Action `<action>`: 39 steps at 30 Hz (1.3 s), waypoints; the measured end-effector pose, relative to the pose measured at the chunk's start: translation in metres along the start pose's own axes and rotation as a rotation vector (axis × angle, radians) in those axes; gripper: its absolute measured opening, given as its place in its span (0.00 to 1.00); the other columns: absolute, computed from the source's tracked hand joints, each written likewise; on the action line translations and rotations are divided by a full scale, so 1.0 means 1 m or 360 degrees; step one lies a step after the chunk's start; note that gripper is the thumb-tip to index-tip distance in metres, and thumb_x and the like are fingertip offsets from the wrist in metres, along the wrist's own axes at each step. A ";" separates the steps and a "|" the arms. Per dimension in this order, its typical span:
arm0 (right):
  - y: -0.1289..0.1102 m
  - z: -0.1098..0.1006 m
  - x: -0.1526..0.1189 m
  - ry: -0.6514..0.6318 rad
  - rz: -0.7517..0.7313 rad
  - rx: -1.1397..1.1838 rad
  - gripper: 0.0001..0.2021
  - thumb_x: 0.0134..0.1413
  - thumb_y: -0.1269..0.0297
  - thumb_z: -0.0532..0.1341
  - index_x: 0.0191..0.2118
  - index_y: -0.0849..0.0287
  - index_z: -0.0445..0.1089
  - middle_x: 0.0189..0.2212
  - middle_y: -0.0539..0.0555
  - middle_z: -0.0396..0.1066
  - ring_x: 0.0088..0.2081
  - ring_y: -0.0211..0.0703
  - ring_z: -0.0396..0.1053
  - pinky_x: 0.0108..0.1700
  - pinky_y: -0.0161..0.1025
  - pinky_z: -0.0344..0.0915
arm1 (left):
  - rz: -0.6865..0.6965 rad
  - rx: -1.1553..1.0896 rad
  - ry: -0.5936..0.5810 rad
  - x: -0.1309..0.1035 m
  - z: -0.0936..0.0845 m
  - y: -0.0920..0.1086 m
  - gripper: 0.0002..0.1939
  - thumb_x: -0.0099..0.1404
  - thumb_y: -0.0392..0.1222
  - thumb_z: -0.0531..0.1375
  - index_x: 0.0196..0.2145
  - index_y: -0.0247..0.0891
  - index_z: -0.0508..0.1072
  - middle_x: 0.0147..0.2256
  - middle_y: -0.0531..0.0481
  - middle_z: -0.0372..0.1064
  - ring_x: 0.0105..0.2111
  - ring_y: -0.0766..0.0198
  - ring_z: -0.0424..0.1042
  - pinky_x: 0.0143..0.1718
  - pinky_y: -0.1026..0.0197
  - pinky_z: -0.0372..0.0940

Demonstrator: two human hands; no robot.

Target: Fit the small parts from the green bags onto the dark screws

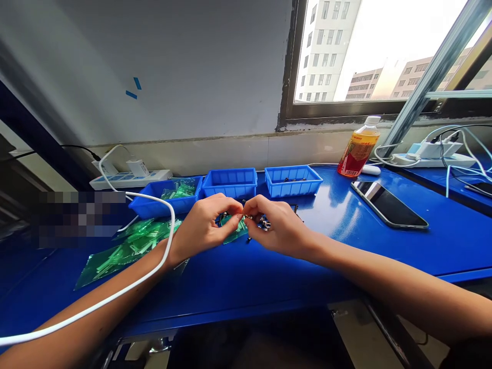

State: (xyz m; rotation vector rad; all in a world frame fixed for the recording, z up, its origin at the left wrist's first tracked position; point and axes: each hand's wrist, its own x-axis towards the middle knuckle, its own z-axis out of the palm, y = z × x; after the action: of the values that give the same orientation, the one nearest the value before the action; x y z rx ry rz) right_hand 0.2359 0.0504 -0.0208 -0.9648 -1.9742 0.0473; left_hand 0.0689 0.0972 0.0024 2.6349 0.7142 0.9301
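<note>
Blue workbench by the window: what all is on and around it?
Workbench: 1, blue, below
Bins: 3, blue, row near wall
Bags: several, translucent green, left and under hands
Metal parts: uncountable, dark and silvery, behind hands
Bottle: 1, red-yellow, white cap, near wall
Smartphone: 1, black screen, right
Power strips: 2, white, left and right
Cables: several, mostly white, both sides
Tape strips: 2, blue, wall
Window: dark frame, upper right
Post: 1, grey, right
Pixelated patch: unreadable, left
Tiny piece: 1, brassy, at fingertips
Left hand: 1, bare, centre
Right hand: 1, bare, centre, fingers pinching the piece
</note>
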 end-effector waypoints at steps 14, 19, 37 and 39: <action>-0.002 -0.001 0.001 -0.0062 0.0056 -0.0035 0.03 0.48 0.73 0.53 0.30 0.59 0.61 0.22 0.47 0.68 0.22 0.31 0.63 0.25 0.28 0.57 | -0.0016 0.0033 -0.0038 -0.001 -0.002 0.000 0.11 0.60 0.42 0.52 0.30 0.37 0.72 0.28 0.51 0.71 0.29 0.66 0.68 0.30 0.65 0.62; 0.000 -0.002 0.000 -0.0086 0.0037 -0.0012 0.04 0.48 0.74 0.53 0.30 0.58 0.58 0.22 0.46 0.66 0.21 0.30 0.61 0.24 0.28 0.55 | -0.0005 0.0034 -0.0056 0.000 -0.001 0.000 0.11 0.60 0.42 0.51 0.29 0.37 0.72 0.27 0.51 0.71 0.28 0.66 0.68 0.29 0.66 0.62; 0.002 -0.002 0.003 -0.0067 0.0116 0.0204 0.05 0.48 0.73 0.54 0.31 0.57 0.56 0.21 0.45 0.64 0.22 0.30 0.62 0.23 0.28 0.57 | -0.0004 -0.0042 0.0018 0.000 -0.001 -0.001 0.09 0.60 0.41 0.53 0.29 0.37 0.72 0.27 0.52 0.72 0.28 0.66 0.69 0.29 0.66 0.62; 0.002 -0.002 0.004 -0.0036 0.0120 0.0244 0.05 0.48 0.72 0.55 0.31 0.57 0.56 0.22 0.45 0.65 0.23 0.31 0.64 0.24 0.28 0.59 | -0.0046 -0.0078 0.0050 0.000 -0.001 0.000 0.09 0.59 0.41 0.54 0.29 0.37 0.72 0.27 0.52 0.72 0.27 0.66 0.69 0.28 0.66 0.62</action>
State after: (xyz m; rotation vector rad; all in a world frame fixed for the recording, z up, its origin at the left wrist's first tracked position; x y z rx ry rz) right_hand 0.2372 0.0536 -0.0178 -0.9415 -1.9236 0.2493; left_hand 0.0685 0.0971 0.0036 2.5662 0.7258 0.9705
